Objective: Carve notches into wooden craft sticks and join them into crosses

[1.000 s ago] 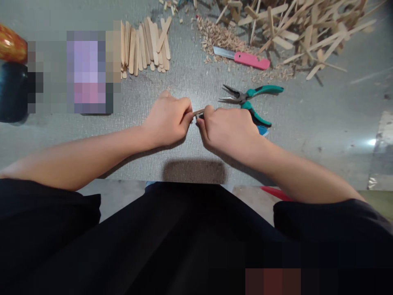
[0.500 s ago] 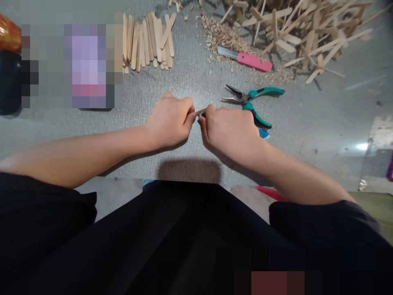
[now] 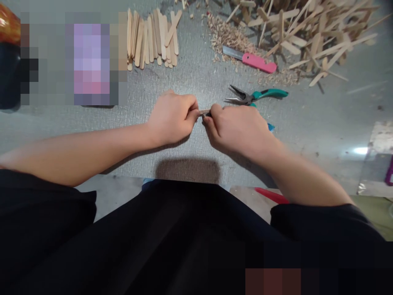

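Observation:
My left hand (image 3: 175, 119) is closed, its thumb and forefinger pinching a thin wooden craft stick (image 3: 203, 111). Close against it on the right, my right hand (image 3: 241, 125) is wrapped round a utility knife (image 3: 270, 127). Only the knife's blue end past the palm and a bit of dark metal by the thumb show; the rest is hidden in the fist. The metal meets the stick in the small gap between both hands. Just beyond my right hand lie needle-nose pliers (image 3: 250, 97) with teal handles, jaws apart, one handle mostly covered by the hand.
A row of craft sticks (image 3: 150, 39) lies at the back left, near a blurred-out patch. At the back right are a heap of sticks (image 3: 316, 39), wood shavings (image 3: 229, 35) and a pink-handled knife (image 3: 258, 62). A dark object (image 3: 10, 76) stands at the far left.
Both hands sit slightly further right in the picture, and the table items have shifted right too, as the view moved a little. The right hand now covers more of the pliers' lower handle.

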The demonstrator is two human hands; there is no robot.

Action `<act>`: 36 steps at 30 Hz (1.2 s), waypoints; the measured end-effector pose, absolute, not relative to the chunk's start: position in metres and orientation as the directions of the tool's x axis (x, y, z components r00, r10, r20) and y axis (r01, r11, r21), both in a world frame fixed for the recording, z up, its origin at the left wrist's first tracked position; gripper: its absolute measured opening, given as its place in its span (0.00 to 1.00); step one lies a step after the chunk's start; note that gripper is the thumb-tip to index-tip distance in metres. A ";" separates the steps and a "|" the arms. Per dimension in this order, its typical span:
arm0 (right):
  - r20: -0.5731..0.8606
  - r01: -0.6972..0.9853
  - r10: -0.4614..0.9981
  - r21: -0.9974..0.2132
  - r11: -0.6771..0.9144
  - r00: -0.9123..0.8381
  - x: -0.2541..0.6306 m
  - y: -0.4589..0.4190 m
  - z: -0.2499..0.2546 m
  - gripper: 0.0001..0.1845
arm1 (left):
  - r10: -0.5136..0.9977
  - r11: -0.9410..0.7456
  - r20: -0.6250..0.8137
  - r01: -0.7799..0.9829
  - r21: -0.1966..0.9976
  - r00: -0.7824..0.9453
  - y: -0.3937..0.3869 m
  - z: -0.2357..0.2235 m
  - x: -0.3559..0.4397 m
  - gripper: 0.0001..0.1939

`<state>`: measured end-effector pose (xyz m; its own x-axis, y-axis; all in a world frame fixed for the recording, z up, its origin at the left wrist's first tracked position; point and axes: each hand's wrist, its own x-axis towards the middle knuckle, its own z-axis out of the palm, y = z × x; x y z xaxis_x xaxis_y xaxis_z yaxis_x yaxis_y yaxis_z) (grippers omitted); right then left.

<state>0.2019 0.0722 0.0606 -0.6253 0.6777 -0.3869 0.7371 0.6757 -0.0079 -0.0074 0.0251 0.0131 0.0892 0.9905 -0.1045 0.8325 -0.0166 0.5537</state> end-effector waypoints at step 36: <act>-0.396 0.705 0.649 0.007 0.710 -0.650 0.208 0.076 0.059 0.34 | 0.985 -0.084 -0.079 0.824 0.560 0.154 0.025 0.011 -0.010 0.12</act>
<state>0.2082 0.0759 0.0586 -0.6495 0.6488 -0.3964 0.7046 0.7096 0.0068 -0.0103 0.0250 0.0107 0.1541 0.9849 -0.0791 0.8244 -0.0840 0.5597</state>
